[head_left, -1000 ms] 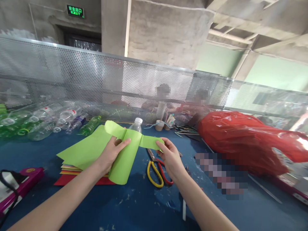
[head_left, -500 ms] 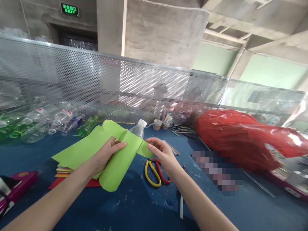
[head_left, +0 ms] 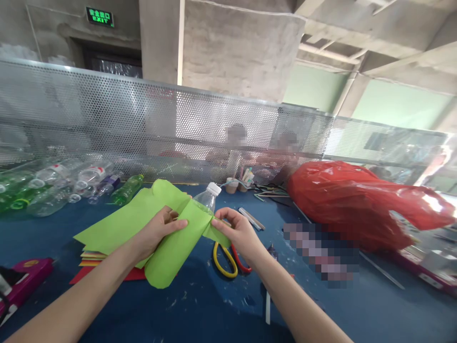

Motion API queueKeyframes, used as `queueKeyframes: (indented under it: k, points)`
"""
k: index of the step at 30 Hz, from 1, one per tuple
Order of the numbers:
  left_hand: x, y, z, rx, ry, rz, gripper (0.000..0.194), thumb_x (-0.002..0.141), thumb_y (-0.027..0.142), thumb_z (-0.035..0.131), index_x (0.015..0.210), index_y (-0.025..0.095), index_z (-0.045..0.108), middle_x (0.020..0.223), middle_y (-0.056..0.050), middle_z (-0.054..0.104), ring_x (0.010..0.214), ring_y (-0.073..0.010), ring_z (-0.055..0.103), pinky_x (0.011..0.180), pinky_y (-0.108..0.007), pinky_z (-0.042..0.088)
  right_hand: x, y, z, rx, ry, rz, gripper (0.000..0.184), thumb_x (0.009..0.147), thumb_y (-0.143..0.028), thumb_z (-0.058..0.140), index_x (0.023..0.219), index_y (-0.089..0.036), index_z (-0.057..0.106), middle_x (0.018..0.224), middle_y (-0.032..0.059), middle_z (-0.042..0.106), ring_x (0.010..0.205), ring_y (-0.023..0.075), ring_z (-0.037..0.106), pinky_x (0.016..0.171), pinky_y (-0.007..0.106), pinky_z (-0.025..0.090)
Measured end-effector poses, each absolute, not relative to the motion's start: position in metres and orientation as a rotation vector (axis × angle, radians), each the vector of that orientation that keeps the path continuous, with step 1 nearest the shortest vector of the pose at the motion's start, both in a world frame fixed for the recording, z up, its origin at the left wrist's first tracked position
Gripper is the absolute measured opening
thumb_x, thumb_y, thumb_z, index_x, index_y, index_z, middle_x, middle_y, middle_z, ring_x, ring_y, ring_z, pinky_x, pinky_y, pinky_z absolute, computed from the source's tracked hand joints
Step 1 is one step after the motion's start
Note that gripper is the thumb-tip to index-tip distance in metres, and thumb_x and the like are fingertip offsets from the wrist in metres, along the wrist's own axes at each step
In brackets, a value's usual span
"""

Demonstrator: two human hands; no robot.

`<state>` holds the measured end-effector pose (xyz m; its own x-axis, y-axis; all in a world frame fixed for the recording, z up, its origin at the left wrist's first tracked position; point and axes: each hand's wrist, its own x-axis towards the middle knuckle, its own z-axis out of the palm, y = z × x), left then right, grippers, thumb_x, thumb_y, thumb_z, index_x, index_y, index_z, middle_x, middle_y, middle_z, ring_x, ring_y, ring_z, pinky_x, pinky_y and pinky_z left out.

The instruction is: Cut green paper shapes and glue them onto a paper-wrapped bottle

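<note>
A clear plastic bottle with a white cap is wrapped in a sheet of light green paper; only its neck and cap show. My left hand is closed round the wrapped bottle from the left, thumb on top of the paper. My right hand pinches the paper's loose flap at the bottle's right side. More of the green sheet spreads out to the left over a stack of coloured paper on the blue table.
Scissors with yellow and red handles lie under my right hand. Several empty bottles lie at the back left, a red plastic bag fills the right, a magenta case sits far left. A perforated metal screen backs the table, people behind it.
My right hand has drawn the paper flap leftward in against the bottle. The flap, stretched out to the right before, is now folded short. The bottle's neck shows more.
</note>
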<state>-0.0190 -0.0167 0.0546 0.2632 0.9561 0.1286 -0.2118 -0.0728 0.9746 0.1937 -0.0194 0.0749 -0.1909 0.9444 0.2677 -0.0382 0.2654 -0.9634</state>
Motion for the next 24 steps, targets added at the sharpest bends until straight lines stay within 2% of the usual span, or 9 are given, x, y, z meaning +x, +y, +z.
queueKeyframes:
  k: [8,14,17,22,24]
  points:
    - [-0.017,-0.021,0.060,1.260,0.841,1.169,0.043,0.070,0.036,0.075,0.102,0.022,0.050,0.109,-0.008,0.064,0.085,-0.0224,0.067,0.063,-0.028,0.054,0.194,-0.016,0.072,-0.906,-1.352,1.218,0.034,0.056,-0.041,0.083,0.067,-0.018,0.061,0.064,-0.0032,0.060,0.054,0.0094,0.049,0.053,0.022,0.037]
    - [-0.010,-0.023,0.065,1.216,0.878,1.201,0.053,0.062,0.039,0.080,0.104,0.020,0.053,0.108,-0.010,0.066,0.088,-0.0258,0.067,0.067,-0.032,0.054,0.195,-0.013,0.069,-0.910,-1.312,1.250,0.034,0.054,-0.041,0.084,0.066,-0.018,0.062,0.060,-0.0035,0.060,0.051,0.0095,0.049,0.051,0.022,0.036]
    - [-0.009,-0.024,0.065,1.217,0.860,1.199,0.057,0.063,0.038,0.079,0.110,0.021,0.052,0.110,-0.010,0.065,0.089,-0.0257,0.067,0.068,-0.033,0.054,0.195,-0.011,0.068,-0.921,-1.305,1.256,0.035,0.055,-0.042,0.084,0.065,-0.018,0.060,0.059,-0.0041,0.059,0.050,0.0090,0.047,0.049,0.022,0.035]
    - [-0.012,-0.022,0.062,1.258,0.827,1.169,0.045,0.071,0.035,0.075,0.108,0.021,0.055,0.115,-0.010,0.064,0.091,-0.0235,0.066,0.070,-0.031,0.054,0.194,-0.011,0.066,-0.925,-1.303,1.301,0.035,0.059,-0.043,0.082,0.068,-0.019,0.059,0.060,-0.0053,0.058,0.050,0.0084,0.047,0.048,0.020,0.033]
    - [-0.013,-0.022,0.063,1.282,0.828,1.162,0.041,0.072,0.035,0.074,0.106,0.020,0.057,0.115,-0.010,0.065,0.093,-0.0238,0.066,0.071,-0.031,0.054,0.193,-0.013,0.066,-0.914,-1.312,1.308,0.033,0.063,-0.044,0.079,0.075,-0.020,0.061,0.065,-0.0051,0.059,0.055,0.0093,0.051,0.050,0.020,0.036]
